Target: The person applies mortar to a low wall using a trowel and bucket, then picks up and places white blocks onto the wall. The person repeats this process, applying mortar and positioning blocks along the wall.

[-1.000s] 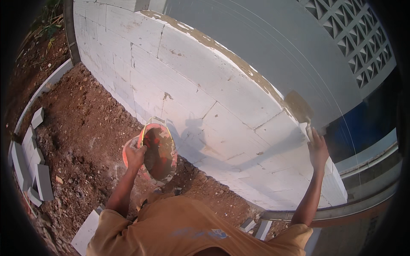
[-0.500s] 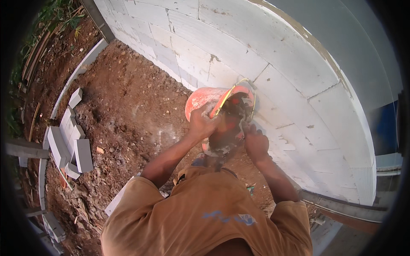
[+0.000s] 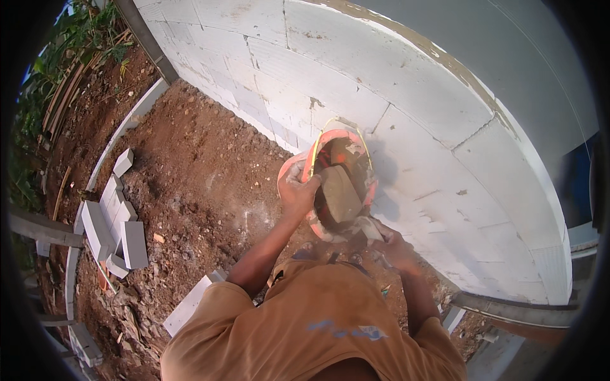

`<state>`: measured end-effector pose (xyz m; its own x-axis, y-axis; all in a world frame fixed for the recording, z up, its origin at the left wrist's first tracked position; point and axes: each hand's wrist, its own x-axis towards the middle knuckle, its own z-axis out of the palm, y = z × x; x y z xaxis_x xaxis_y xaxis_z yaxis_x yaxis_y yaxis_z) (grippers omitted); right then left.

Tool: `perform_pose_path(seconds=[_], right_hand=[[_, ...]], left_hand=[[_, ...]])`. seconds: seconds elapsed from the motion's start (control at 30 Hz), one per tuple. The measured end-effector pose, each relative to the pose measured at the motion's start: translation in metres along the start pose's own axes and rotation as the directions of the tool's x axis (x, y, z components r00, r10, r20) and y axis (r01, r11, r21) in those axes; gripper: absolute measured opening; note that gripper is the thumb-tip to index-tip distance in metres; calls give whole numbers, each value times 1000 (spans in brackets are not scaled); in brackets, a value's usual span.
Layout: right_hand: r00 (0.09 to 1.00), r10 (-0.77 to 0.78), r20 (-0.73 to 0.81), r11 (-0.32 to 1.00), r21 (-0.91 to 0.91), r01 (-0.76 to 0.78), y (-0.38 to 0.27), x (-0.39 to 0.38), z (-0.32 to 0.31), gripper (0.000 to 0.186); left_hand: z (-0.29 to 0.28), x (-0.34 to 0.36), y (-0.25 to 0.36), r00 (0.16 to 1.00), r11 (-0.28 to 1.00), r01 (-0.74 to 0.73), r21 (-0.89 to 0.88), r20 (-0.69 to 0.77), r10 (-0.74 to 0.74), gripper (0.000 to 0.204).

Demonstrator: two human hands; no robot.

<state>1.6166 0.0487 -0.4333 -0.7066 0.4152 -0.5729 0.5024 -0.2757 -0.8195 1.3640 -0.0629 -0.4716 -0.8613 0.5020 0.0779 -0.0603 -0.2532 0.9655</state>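
Note:
An orange bucket (image 3: 314, 219) is tilted in front of me, its open mouth facing up toward me. Grey-tan material (image 3: 341, 193) lies inside, with a smooth, pale face; it looks like mortar. A thin yellow handle (image 3: 316, 149) arches over the far rim. My left hand (image 3: 298, 190) grips the bucket's left rim, thumb over the edge. Down by the near right rim, my right hand (image 3: 392, 244) is closed on a pale, thin piece (image 3: 368, 228) whose kind I cannot make out. More orange surface (image 3: 286, 166) shows behind my left hand; whether it is a second bucket is unclear.
A white block wall (image 3: 419, 159) rises close on the right, with a mortar-smeared top edge. Pale blocks (image 3: 114, 219) lie piled on rough brown soil (image 3: 203, 171) to the left. Another block (image 3: 190, 305) lies by my left elbow. A low curved border (image 3: 121, 136) runs along the left.
The bucket's mouth has turned more toward me, showing a pale mass inside. My right hand has moved down from inside the mouth to the near right rim. My left hand still grips the rim.

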Motion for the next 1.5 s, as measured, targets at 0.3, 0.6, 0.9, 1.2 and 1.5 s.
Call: perform_pose_path(seconds=[0.3, 0.6, 0.9, 1.2, 1.5], right_hand=[[883, -435, -175, 889, -239, 391, -174, -117, -200, 69], [794, -534, -292, 587, -804, 99, -277, -128, -341, 55], [711, -582, -394, 505, -861, -64, -243, -189, -374, 56], [586, -758, -287, 318, -947, -51, -183, -233, -394, 63], [573, -802, -169, 178, -983, -41, -206, -181, -346, 63]], left_hand=[[78, -31, 88, 983, 988, -96, -118, -169, 75, 34], [135, -76, 53, 972, 991, -128, -45, -206, 116, 32], [131, -116, 11, 971, 999, 15, 29, -238, -8, 32], [114, -121, -4, 981, 999, 22, 44, -195, -13, 33], [101, -119, -3, 979, 995, 71, 63, -194, -58, 30]])
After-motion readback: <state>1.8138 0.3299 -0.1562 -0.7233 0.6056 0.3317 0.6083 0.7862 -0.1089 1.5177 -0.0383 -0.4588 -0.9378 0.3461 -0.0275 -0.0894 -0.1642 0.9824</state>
